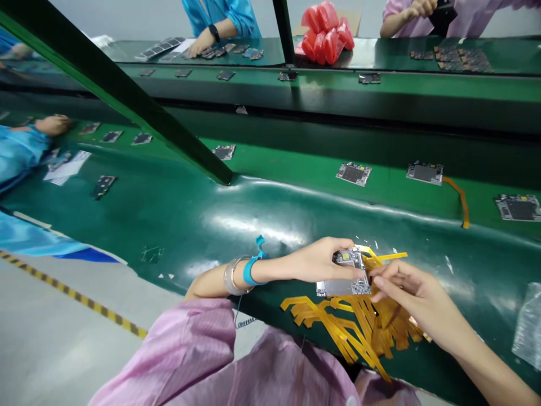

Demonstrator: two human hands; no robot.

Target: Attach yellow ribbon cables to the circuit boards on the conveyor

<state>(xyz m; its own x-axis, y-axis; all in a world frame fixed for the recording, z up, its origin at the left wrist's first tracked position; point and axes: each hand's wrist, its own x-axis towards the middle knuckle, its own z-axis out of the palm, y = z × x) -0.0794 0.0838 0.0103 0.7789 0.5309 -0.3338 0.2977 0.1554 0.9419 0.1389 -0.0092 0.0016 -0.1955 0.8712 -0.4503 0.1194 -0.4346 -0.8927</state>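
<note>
My left hand [316, 260] grips a small silver circuit board [344, 287] by its upper edge, just above the green work surface. My right hand [408, 293] pinches at the board's right edge, where a yellow flex strip [386, 257] sticks out. Under both hands lies a heap of yellow flex strips [355, 327]. A blue wrist strap [250, 269] and a clear bangle sit on my left wrist.
Several circuit boards [353, 173] lie spaced along the green conveyor belt [296, 169], one with an orange flex cable [460, 200]. A green slanted post [127, 101] crosses the left. Other people's hands work at the far bench by red bags [327, 31]. A clear bag [528, 327] lies right.
</note>
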